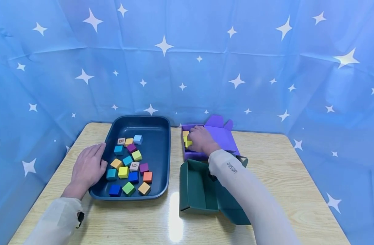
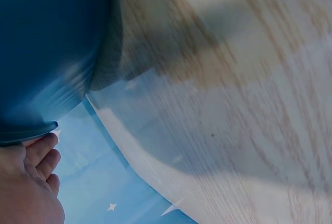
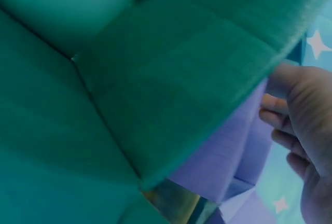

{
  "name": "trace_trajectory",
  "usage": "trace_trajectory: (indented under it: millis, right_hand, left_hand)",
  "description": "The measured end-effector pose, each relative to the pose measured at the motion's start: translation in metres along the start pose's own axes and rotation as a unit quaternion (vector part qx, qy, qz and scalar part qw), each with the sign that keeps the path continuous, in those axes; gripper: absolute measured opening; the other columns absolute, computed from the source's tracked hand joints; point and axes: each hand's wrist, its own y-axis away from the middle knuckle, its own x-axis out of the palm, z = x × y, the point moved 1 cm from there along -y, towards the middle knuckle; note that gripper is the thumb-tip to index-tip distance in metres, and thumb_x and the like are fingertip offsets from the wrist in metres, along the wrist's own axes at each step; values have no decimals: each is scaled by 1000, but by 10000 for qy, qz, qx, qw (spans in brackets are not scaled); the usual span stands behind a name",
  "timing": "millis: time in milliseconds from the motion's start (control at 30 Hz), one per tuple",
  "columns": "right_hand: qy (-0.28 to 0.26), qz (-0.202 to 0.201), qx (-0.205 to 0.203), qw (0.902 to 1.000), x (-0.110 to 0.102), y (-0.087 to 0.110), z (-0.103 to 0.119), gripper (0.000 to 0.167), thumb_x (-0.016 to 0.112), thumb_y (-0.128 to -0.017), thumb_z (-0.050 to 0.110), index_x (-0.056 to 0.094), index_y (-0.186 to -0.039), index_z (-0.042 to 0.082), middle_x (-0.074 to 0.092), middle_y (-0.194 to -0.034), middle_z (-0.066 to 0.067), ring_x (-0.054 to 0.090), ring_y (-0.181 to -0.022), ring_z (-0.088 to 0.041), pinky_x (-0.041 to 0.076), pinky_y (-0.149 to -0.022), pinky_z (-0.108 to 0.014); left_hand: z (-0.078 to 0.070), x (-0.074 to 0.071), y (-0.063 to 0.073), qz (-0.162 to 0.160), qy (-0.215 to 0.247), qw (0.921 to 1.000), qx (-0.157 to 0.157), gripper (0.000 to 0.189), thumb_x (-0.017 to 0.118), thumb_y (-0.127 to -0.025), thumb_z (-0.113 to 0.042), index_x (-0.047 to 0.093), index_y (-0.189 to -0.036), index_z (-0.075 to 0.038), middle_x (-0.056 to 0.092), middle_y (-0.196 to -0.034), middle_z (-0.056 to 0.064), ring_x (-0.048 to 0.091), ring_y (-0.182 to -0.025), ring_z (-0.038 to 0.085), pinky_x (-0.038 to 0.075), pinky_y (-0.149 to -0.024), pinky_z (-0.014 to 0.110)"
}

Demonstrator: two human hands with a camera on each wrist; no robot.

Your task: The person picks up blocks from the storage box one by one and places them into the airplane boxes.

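A dark blue tray (image 1: 157, 156) lies on the left of the table, with several coloured cubes (image 1: 123, 172) scattered in it. My left hand (image 1: 88, 165) rests against the tray's left rim, its fingers relaxed; the left wrist view shows the fingertips right at the rim. Over on the right, my right hand (image 1: 202, 139) reaches into an open purple box (image 1: 195, 156). A yellow cube (image 1: 189, 143) shows at its fingertips, pinched there. Another yellow cube (image 1: 185, 139) and an orange-yellow cube (image 1: 186, 133) sit by the box's left wall. In the right wrist view, green card hides the fingertips.
An open dark green box (image 1: 194, 190) stands in front of the purple one, its lid folded out to the right beneath my right forearm. The purple lid (image 1: 223, 137) spreads right. Behind the wooden table (image 1: 282, 173) hangs a blue curtain (image 1: 187, 68) with white stars.
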Motion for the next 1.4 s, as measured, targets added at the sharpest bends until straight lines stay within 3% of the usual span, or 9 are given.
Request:
trace_trajectory:
  millis: [367, 667, 1133, 1400]
  right_hand:
    - [382, -85, -237, 9990, 11, -5, 4, 19, 72, -85, 32, 74, -96, 17, 65, -116, -1, 53, -117, -23, 35, -114, -39]
    - [504, -184, 53, 9985, 17, -9, 5, 22, 71, -85, 37, 72, -95, 18, 64, -115, 0, 52, -117, -22, 34, -114, -39]
    - [357, -533, 301, 9975, 18, -8, 3, 25, 72, -86, 38, 74, -101, 18, 65, -112, -1, 53, -111, -22, 36, -112, -39]
    - [129, -725, 231, 9970, 13, -9, 2, 28, 73, -85, 41, 75, -101, 18, 66, -111, 0, 53, -113, -23, 35, -113, -40]
  left_hand:
    - [-2, -1, 2, 43, 84, 10000, -29, 61, 52, -91, -17, 36, -147, 4, 42, -147, 26, 35, -135, 44, 28, -113, 61]
    - [-2, 0, 2, 16, 128, 9999, -21, 61, 52, -91, -17, 36, -147, 4, 42, -147, 25, 35, -135, 44, 28, -113, 61]
    - [-3, -2, 2, 63, 125, 9999, -59, 61, 50, -92, -17, 35, -147, 4, 41, -147, 26, 35, -136, 44, 27, -113, 61]
    - [-3, -2, 1, 90, 114, 9999, -79, 61, 51, -92, -16, 35, -147, 5, 41, -147, 26, 35, -136, 45, 27, -113, 61]
